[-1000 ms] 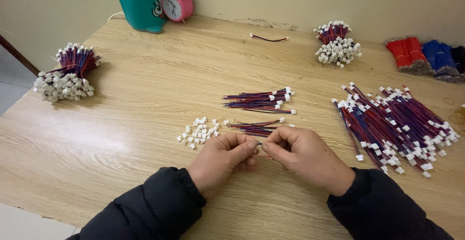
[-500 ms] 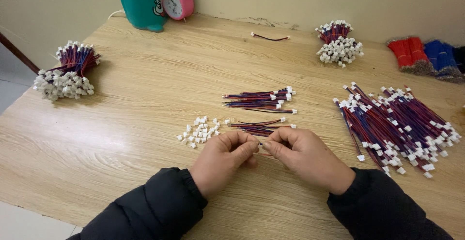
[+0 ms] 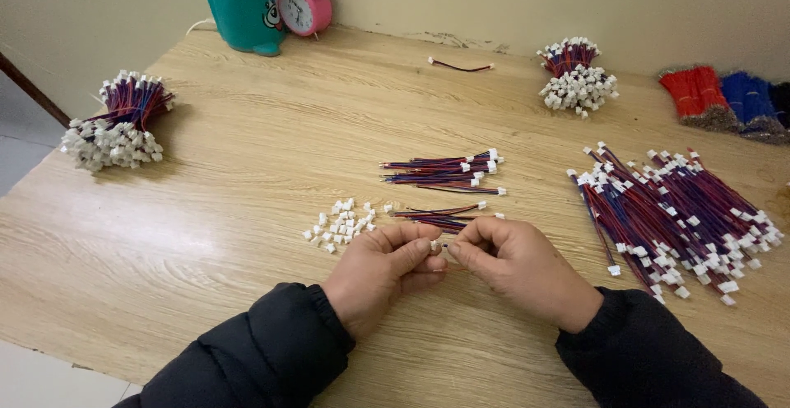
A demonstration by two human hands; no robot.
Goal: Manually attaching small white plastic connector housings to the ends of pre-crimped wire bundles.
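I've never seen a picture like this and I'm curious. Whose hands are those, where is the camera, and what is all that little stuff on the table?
The camera sits on a person's head and looks down, so you see their own two hands. The left hand and right hand meet fingertip to fingertip, pinching something tiny between them; it looks like a thin wire and a small white plug, but it is mostly hidden. On the wooden table lie loose white plugs, small bunches of red and blue wires, a big pile of finished wires and tied bundles. At the back stand a teal holder and a pink alarm clock.
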